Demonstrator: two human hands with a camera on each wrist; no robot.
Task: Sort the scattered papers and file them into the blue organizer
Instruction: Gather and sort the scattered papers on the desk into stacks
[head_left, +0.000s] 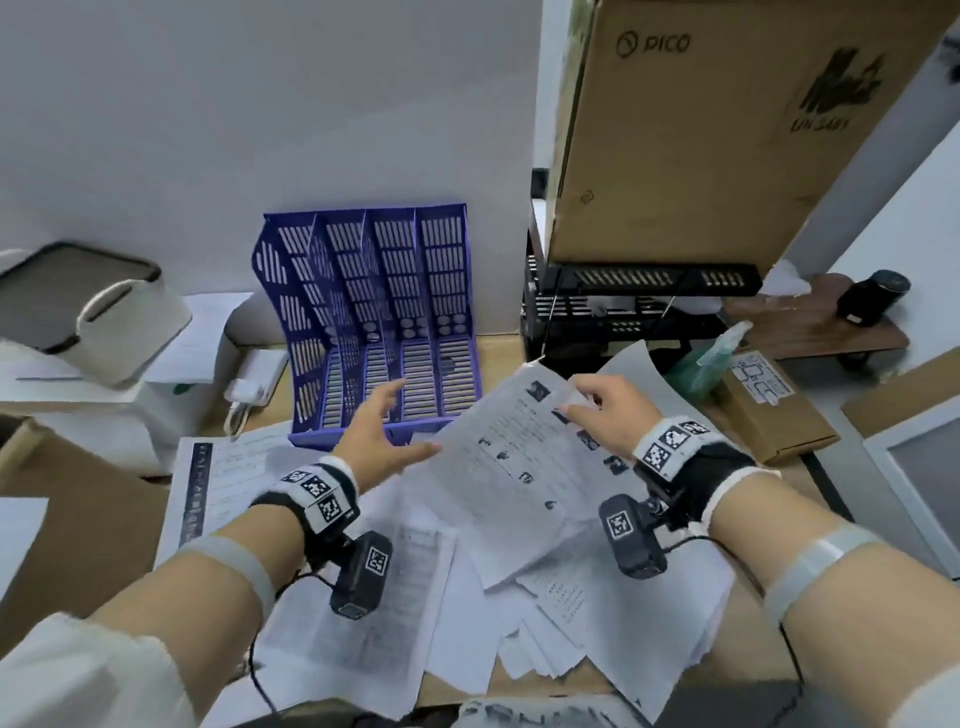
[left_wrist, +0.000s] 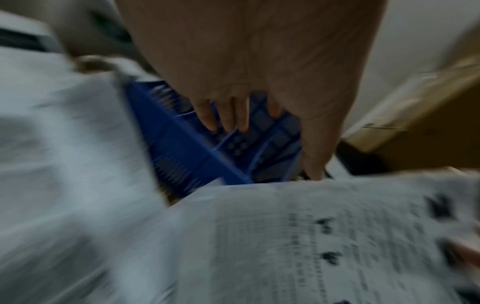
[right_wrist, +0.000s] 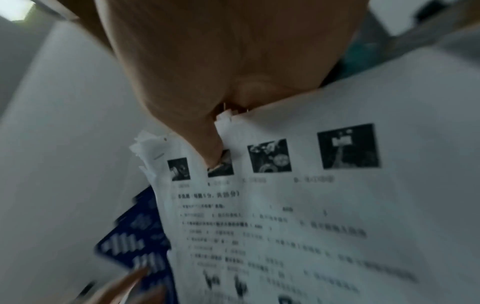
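Note:
A blue slotted organizer (head_left: 395, 291) with several empty compartments stands against the white wall. Printed papers (head_left: 363, 587) lie scattered on the desk in front of it. My right hand (head_left: 602, 410) pinches the top edge of a stapled printed sheaf (head_left: 519, 467) with small dark pictures, held tilted above the pile; the thumb (right_wrist: 205, 144) lies on its face in the right wrist view. My left hand (head_left: 384, 431) hovers with fingers spread beside the sheaf's left edge, in front of the organizer (left_wrist: 187, 148), holding nothing; its thumb tip is at the sheaf's edge (left_wrist: 311, 226).
A large cardboard box (head_left: 717, 130) sits on a black rack (head_left: 623, 312) to the right. A green spray bottle (head_left: 711, 358) and a flat brown parcel (head_left: 774, 405) lie beyond the right hand. White boxes and a bag (head_left: 130, 332) stand at left, beside a white charger (head_left: 254, 379).

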